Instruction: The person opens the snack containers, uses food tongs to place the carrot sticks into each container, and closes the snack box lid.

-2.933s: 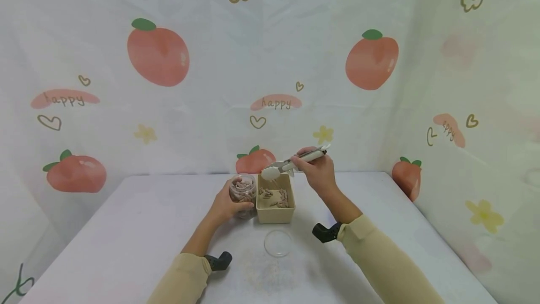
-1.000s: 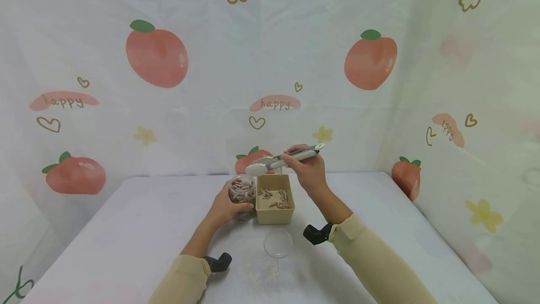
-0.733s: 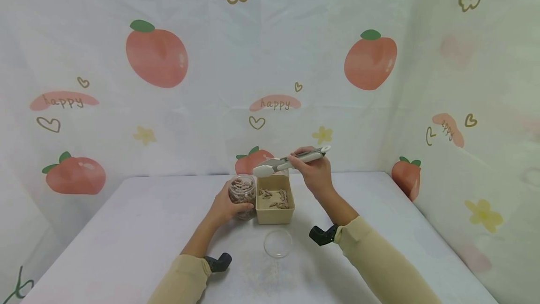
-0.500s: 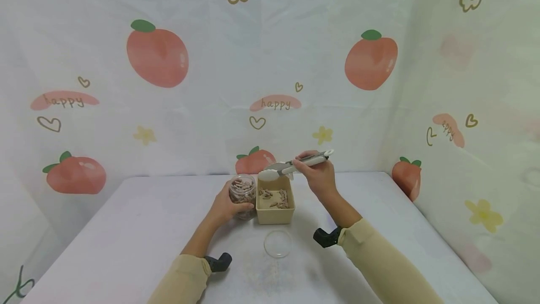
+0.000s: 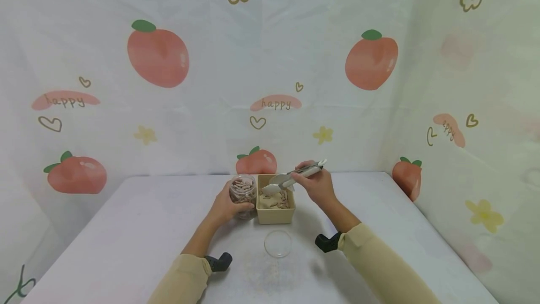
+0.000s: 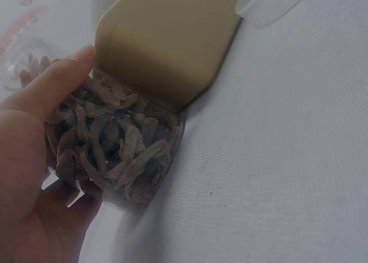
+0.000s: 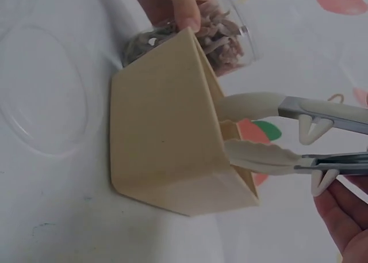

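Note:
My left hand [image 5: 225, 205] grips a clear jar [image 6: 123, 142] filled with brownish-grey dried strips, thumb in front and fingers behind. The jar stands upright against the left side of a beige box [image 5: 275, 216]. In my right hand [image 5: 317, 186] is a pair of tongs [image 5: 288, 183] with white scalloped heads and grey metal arms. The tong heads dip into the box, spread apart, as the right wrist view shows. Several dried strips [image 5: 283, 203] lie on the box floor, partly hidden by the tongs.
A round clear lid [image 5: 277, 244] lies on the white table [image 5: 168, 215] in front of the box. A fruit-patterned curtain [image 5: 211, 83] hangs behind the table and along its right side.
The tongs went left over the jar, came back right over the box, and have now lowered into it, spread. My left hand and the jar have stayed in place.

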{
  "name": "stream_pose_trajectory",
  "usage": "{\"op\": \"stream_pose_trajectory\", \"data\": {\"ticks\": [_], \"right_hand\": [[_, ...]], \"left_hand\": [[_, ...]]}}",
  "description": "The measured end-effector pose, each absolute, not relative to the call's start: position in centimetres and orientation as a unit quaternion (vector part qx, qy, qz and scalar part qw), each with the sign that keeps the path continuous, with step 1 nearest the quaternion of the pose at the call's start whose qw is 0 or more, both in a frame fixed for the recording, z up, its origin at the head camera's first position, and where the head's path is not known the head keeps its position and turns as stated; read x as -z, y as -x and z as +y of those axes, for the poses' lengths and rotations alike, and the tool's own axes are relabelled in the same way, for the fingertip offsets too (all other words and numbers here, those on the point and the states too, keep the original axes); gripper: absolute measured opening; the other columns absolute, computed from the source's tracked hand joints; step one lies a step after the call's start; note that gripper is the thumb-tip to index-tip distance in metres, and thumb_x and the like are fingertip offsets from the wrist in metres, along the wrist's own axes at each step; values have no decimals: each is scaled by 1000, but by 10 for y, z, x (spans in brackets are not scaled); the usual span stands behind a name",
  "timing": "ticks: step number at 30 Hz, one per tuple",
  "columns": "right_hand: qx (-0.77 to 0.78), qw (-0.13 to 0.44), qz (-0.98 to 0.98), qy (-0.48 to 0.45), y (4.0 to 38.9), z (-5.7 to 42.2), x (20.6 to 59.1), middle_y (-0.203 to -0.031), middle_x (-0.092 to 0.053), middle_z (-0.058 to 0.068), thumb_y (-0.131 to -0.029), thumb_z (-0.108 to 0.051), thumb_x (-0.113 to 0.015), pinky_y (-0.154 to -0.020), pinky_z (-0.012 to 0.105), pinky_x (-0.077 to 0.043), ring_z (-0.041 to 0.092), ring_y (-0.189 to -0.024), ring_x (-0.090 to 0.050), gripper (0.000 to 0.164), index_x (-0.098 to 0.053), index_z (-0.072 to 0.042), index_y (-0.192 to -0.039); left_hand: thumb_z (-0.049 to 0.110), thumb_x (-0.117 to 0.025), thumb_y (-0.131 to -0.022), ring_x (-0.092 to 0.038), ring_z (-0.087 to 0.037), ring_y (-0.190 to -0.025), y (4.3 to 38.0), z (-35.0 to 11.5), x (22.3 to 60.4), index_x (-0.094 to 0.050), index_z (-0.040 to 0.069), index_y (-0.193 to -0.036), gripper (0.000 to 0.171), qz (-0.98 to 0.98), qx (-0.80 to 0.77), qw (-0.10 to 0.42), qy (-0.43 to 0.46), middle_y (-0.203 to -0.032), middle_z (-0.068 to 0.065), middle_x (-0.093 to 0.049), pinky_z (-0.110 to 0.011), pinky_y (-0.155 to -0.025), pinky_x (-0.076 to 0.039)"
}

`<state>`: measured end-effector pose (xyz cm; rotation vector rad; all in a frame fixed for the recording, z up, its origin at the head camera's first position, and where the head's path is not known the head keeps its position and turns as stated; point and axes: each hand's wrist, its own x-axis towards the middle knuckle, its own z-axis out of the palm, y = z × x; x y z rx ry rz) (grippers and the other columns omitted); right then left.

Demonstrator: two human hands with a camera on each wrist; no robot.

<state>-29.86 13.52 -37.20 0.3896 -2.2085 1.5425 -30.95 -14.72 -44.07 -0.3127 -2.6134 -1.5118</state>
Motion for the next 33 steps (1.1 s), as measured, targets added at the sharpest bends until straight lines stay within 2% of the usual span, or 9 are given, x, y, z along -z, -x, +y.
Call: {"op": "stream_pose_trajectory", "data": {"ticks": [7, 13, 19, 26, 33], "right_hand": [[-540, 185, -810, -136, 301, 133, 382, -83, -71, 3, -81, -21, -80, -62, 31, -48, 17, -70, -60, 26, -67, -8, -99], [-524, 189, -820, -133, 303, 130, 387, -81, -70, 2, -80, -20, -80, -62, 32, -48, 17, -69, -60, 29, -67, -5, -102], [-515, 204, -823, -126, 307, 126, 390, -78, -69, 1, -79, -20, -82, -62, 32, -48, 16, -67, -60, 27, -68, -5, -98], [-498, 212, -832, -119, 310, 121, 391, -73, -67, 0, -79, -27, -81, -62, 34, -47, 16, -66, -58, 29, -68, -7, -96], [-497, 238, -825, -124, 310, 117, 395, -68, -65, -3, -78, -29, -80, -58, 32, -45, 14, -62, -56, 28, -67, -8, -90]], "left_hand": [[33, -88, -71, -48, -34, -123, 310, -146, 441, -30, 5, -148, 101, -859, 499, 53, 100, -133, -18, -51, -52, -100, -38], [33, -88, -71, -48, -34, -123, 311, -146, 442, -29, 6, -148, 101, -859, 499, 52, 103, -133, -18, -51, -52, -100, -38], [33, -88, -71, -47, -34, -123, 310, -147, 441, -29, 6, -148, 101, -858, 500, 52, 104, -134, -18, -51, -52, -101, -38], [33, -88, -70, -48, -33, -123, 310, -148, 440, -30, 6, -148, 101, -859, 498, 60, 103, -132, -18, -52, -51, -101, -38], [35, -88, -71, -47, -33, -123, 311, -149, 443, -29, 5, -148, 102, -859, 498, 55, 105, -133, -18, -51, -52, -100, -38]]}}
